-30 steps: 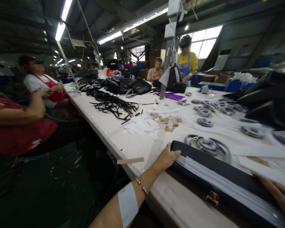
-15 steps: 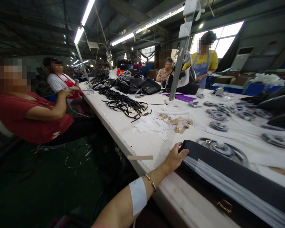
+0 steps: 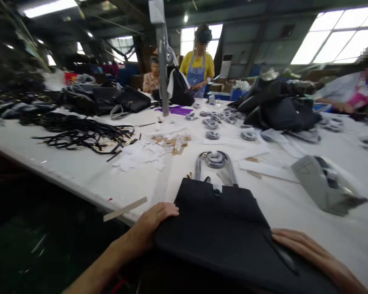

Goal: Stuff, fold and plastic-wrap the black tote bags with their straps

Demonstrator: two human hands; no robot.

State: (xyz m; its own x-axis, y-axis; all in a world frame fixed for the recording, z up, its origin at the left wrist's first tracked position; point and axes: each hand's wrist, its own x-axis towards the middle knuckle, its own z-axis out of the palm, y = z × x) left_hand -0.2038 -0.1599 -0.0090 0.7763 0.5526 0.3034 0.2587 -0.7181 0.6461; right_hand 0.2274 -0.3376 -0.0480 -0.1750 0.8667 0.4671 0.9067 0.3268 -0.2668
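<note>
Directly in front of me, at the near edge of the table, is a black handbag. A grey-wrapped handle loops out beyond its far side. My left hand grips the bag's left side, thumb side up, with its fingertips over the edge. My right hand presses along the right side, fingers close together and nearly straight, so the bag is held between both hands. A coiled, wrapped strap lies inside the handle loop.
A tape dispenser stands to the right. Paper scraps, black straps, coiled straps and black bags cover parts of the table. A metal post rises from it. Several co-workers, one in a blue apron, are beyond.
My view has swung to the right. The handbag has turned, so its gold clasp and pale wrapping no longer show. My right hand has come into view at its right side.
</note>
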